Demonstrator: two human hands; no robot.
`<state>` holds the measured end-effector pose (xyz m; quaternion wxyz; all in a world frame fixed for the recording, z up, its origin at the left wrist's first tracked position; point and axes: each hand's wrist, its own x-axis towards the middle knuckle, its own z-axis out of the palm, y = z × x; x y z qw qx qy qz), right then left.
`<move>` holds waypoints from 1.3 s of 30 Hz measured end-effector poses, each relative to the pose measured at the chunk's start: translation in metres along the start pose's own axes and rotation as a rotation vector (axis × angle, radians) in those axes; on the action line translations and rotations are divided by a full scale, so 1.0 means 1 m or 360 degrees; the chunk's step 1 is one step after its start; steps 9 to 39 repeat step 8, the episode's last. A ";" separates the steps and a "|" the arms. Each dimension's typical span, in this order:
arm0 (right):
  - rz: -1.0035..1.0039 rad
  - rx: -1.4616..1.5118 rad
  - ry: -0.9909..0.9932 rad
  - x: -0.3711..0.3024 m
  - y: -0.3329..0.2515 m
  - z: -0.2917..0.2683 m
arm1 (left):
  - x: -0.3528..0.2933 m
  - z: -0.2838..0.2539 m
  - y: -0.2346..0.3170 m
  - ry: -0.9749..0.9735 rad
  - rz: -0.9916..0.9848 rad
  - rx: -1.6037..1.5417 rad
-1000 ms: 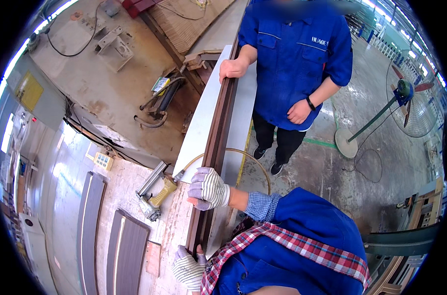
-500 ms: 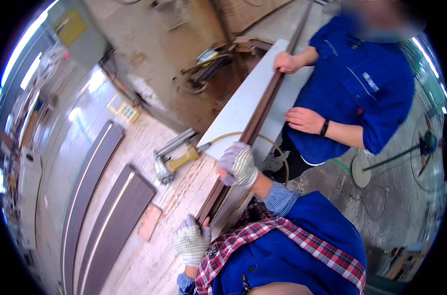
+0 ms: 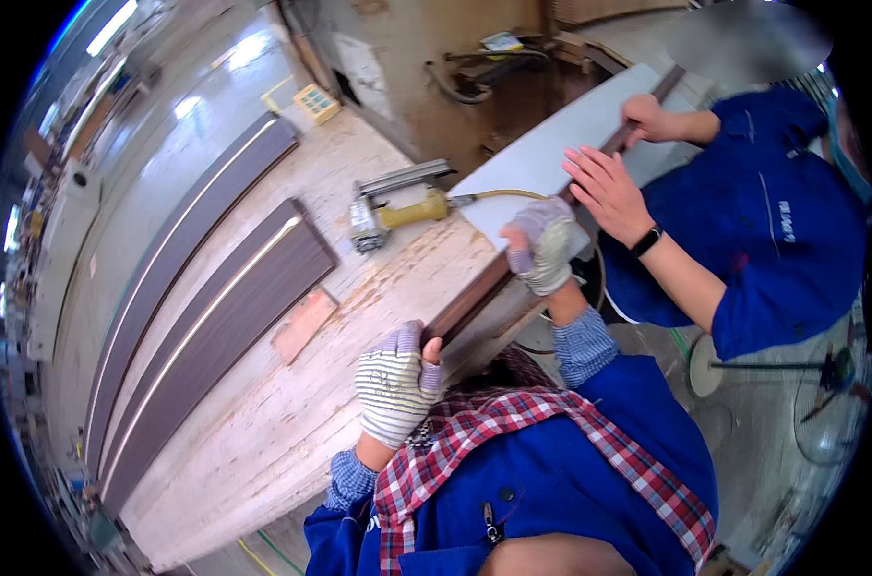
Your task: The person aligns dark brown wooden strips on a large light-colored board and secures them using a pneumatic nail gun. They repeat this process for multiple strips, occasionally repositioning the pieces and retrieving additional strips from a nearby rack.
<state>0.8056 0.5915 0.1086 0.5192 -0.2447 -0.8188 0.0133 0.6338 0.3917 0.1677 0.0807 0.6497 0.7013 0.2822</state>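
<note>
My left hand [image 3: 393,386], in a striped work glove, is closed around the near end of a long dark brown strip [image 3: 472,305] along the bench's right edge. Farther up the strip my right hand [image 3: 543,248], gloved alike, grips it with the fingers wrapped over. Beyond it, a co-worker's bare hand [image 3: 645,120] grasps the far stretch, while that person's other hand [image 3: 612,199] lies with fingers extended against the strip. Left of my right hand, a nail gun [image 3: 402,206] with a yellow handle and an air hose lies on the bench.
Two dark brown panels [image 3: 234,331] with light lengthwise stripes lie on the worn wooden bench [image 3: 292,422]. Near them are a small pinkish wood piece [image 3: 304,324] and a yellow box [image 3: 316,103]. A pale board [image 3: 527,154] lies under the strip's far part. The co-worker stands at right.
My view has turned, shifting the bench rightward in the picture. The co-worker's nearer hand has come from beside the strip onto it. Both my hands keep their hold on the strip.
</note>
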 end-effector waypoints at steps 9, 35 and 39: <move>0.0360 0.0359 0.0074 0.007 -0.009 -0.012 | -0.049 -0.017 -0.040 -0.0022 -0.0592 -0.0776; 0.0360 0.0359 0.0074 0.007 -0.009 -0.012 | -0.049 -0.017 -0.040 -0.0022 -0.0592 -0.0776; 0.0360 0.0359 0.0074 0.007 -0.009 -0.012 | -0.049 -0.017 -0.040 -0.0022 -0.0592 -0.0776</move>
